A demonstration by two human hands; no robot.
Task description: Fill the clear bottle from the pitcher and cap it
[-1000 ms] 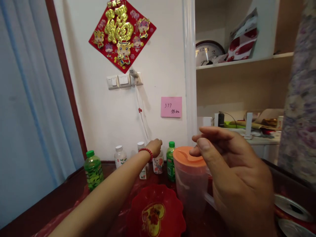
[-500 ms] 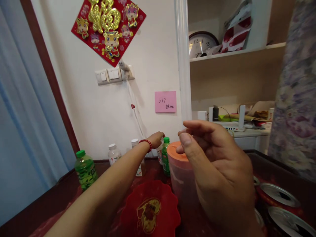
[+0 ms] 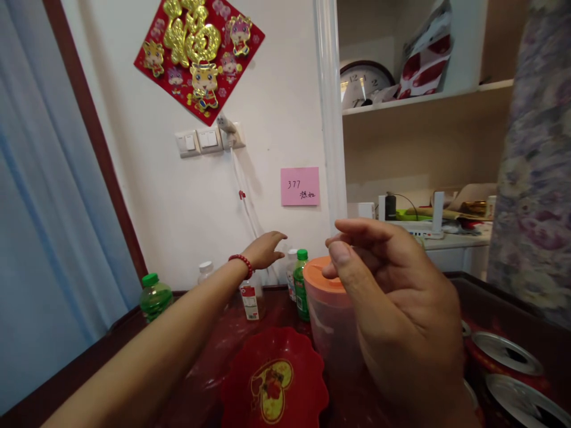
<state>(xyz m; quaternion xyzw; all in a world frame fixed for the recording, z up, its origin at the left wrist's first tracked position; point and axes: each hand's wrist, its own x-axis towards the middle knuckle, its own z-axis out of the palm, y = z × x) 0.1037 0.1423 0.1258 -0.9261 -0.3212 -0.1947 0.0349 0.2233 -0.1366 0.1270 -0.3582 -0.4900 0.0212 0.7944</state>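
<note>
White-capped bottle [image 3: 291, 279]: in the head view, my only one, I see it at six o'clock from the centre, towards the back of the worktop [image 3: 209, 356], just beside a green bottle [image 3: 302, 294] that hides part of it. Standing so close, one nudge could tip both. The left hand [image 3: 264, 252] is at seven o'clock, empty and spread wide, apart from the white-capped bottle. Its forearm crosses above a labelled bottle [image 3: 250, 300], also at seven; drawing back too low might knock that over. I have the right hand [image 3: 401, 303] at four o'clock, loosely curled, a narrow gap between thumb and forefinger, nothing visible in it. It overlaps the jug [image 3: 328, 309] at five o'clock, and I cannot tell whether they touch; a careless sideways swing could shove the jug into the green bottle or catch the cans [image 3: 508, 356] at four.

Against the frame from a second ago, the white-capped bottle stands closer to the green bottle; then I saw a gap between them, with the left hand at its top. Now that hand has come away towards nine o'clock. The right hand keeps much the same shape.
</note>
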